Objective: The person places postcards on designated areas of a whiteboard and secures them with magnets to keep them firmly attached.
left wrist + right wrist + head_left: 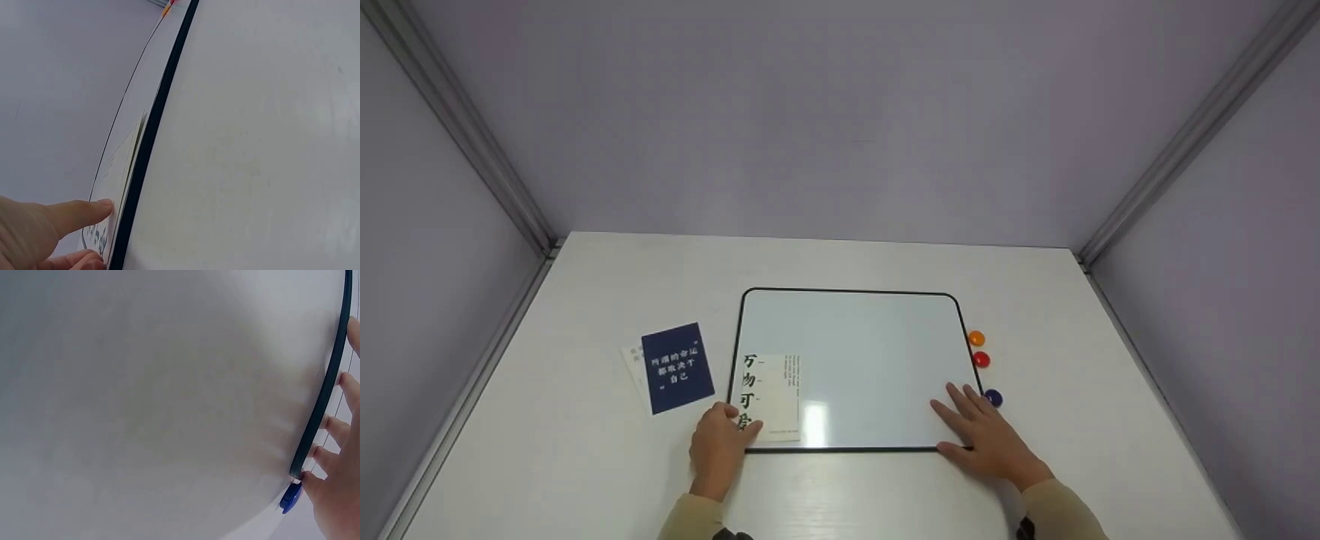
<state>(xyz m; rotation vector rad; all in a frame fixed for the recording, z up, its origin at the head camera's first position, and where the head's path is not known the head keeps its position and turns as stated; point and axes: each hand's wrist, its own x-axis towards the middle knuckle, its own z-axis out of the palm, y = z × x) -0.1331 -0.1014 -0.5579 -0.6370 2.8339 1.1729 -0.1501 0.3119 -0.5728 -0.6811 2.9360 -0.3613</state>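
A whiteboard (870, 352) with a thin black frame lies flat on the table. On its near left corner is a cream card (776, 397) with large black characters, its near edge slightly raised in the left wrist view. My left hand (718, 446) pinches the card at its left side, the thumb (84, 214) on top and the other fingers curled by the board's left edge. My right hand (990, 435) rests with spread fingers on the board's near right corner, its thumb by the near frame. A blue round magnet (994, 397) sits just beyond those fingers.
An orange magnet (976, 338) and a red magnet (982, 360) lie along the board's right edge. Left of the board, a dark blue card (678, 367) with white characters partly covers a pale card (634, 367). Grey walls enclose the white table (547, 450).
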